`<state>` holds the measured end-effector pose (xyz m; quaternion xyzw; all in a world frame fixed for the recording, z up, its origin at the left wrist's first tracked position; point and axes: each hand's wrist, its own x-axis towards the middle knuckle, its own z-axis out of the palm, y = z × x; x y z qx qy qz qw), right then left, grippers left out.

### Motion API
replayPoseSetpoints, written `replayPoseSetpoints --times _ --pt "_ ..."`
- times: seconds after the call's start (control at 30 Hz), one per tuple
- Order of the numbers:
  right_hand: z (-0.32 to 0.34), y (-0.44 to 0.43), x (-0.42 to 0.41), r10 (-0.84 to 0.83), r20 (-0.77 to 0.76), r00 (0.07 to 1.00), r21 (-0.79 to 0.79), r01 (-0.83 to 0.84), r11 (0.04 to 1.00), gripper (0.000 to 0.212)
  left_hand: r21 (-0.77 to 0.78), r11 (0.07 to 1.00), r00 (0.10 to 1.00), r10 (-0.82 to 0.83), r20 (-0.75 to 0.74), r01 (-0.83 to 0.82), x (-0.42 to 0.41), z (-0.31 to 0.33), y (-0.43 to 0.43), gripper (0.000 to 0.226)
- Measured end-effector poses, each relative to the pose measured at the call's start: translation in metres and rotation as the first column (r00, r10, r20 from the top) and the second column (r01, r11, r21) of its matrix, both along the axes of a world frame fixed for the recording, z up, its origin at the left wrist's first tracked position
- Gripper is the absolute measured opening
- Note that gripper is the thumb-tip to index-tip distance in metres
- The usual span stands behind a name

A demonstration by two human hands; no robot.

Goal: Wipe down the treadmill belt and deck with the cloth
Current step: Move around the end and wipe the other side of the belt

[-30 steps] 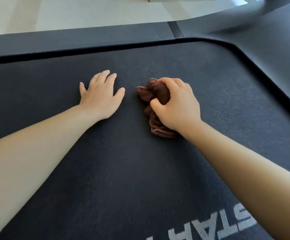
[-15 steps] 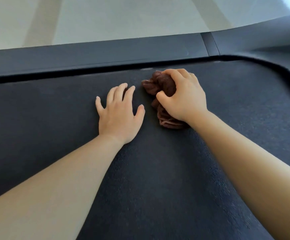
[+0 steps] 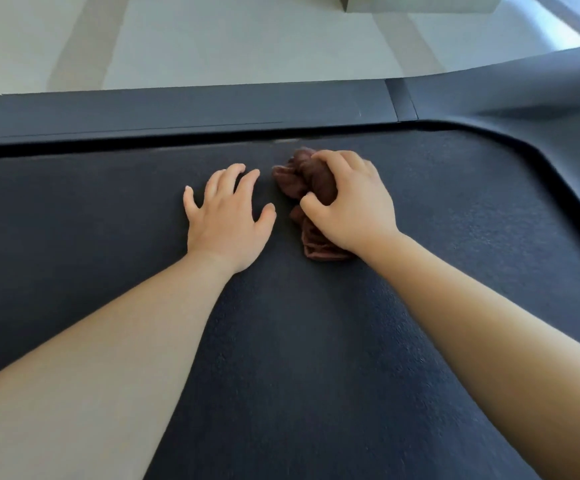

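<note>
Head view of a treadmill. The dark, textured belt (image 3: 316, 341) fills most of the field; beyond it runs the smooth grey deck rail (image 3: 177, 109), separated from the belt by a narrow black gap and curving round at the right into a raised side cover (image 3: 523, 109). Pale floor (image 3: 247, 36) lies past the rail. Both bare forearms extend from the lower corners onto the belt. The left hand (image 3: 228, 218) lies palm-down and flat on the belt, fingers spread, holding nothing. The right hand (image 3: 350, 202) is closed around a crumpled brown cloth (image 3: 302, 181), pressing it against the belt near the far edge; folds of cloth protrude beyond the fingertips and beneath the wrist. The two hands sit just beside each other, not touching.
</note>
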<state>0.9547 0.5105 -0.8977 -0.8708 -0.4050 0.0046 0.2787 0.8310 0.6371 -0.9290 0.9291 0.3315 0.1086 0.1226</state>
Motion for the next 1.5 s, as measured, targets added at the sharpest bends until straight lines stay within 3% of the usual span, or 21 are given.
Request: replayPoseSetpoints --times 0.23,0.37,0.47,0.57,0.8,1.03,1.13,1.33,1.5 --pt "0.001 -0.147 -0.081 -0.106 0.002 0.994 -0.001 0.106 0.994 0.054 -0.089 0.996 0.997 -0.007 -0.077 0.0 -0.016 0.013 -0.03 0.054" --pt "0.001 -0.186 -0.124 -0.226 0.019 0.974 0.012 0.225 0.974 0.054 -0.166 0.945 0.947 -0.303 -0.109 0.283 -0.053 0.023 -0.096 0.056" --pt "0.0 -0.188 -0.132 -0.268 0.018 0.963 0.016 0.268 0.963 0.053 -0.103 0.904 0.894 -0.427 -0.136 0.416 -0.081 0.019 -0.139 0.063" --pt "0.001 -0.173 -0.115 -0.311 -0.017 0.95 0.011 0.311 0.95 0.052 0.002 0.908 0.894 -0.411 -0.176 0.418 -0.091 0.012 -0.148 0.066" --pt "0.01 -0.157 -0.099 -0.328 -0.038 0.944 -0.041 0.326 0.944 0.054 -0.007 0.912 0.898 -0.405 -0.174 0.41 -0.092 0.014 -0.15 0.067" --pt "0.001 -0.179 -0.112 -0.29 -0.004 0.957 0.011 0.29 0.957 0.052 -0.044 0.892 0.883 -0.451 -0.13 0.45 -0.063 0.016 -0.13 0.06" --pt "0.002 -0.159 -0.078 -0.287 0.001 0.958 0.015 0.287 0.958 0.05 -0.038 0.924 0.917 -0.382 -0.119 0.38 -0.015 0.016 -0.103 0.054" --pt "-0.002 -0.114 -0.004 -0.232 -0.009 0.973 0.037 0.233 0.972 0.05 -0.04 0.996 0.992 -0.088 -0.085 0.085 0.06 0.01 -0.076 0.055" --pt "-0.005 -0.077 0.044 -0.166 -0.006 0.986 0.045 0.166 0.985 0.051 0.021 0.997 0.996 -0.076 -0.04 0.077 0.061 0.006 -0.076 0.055"
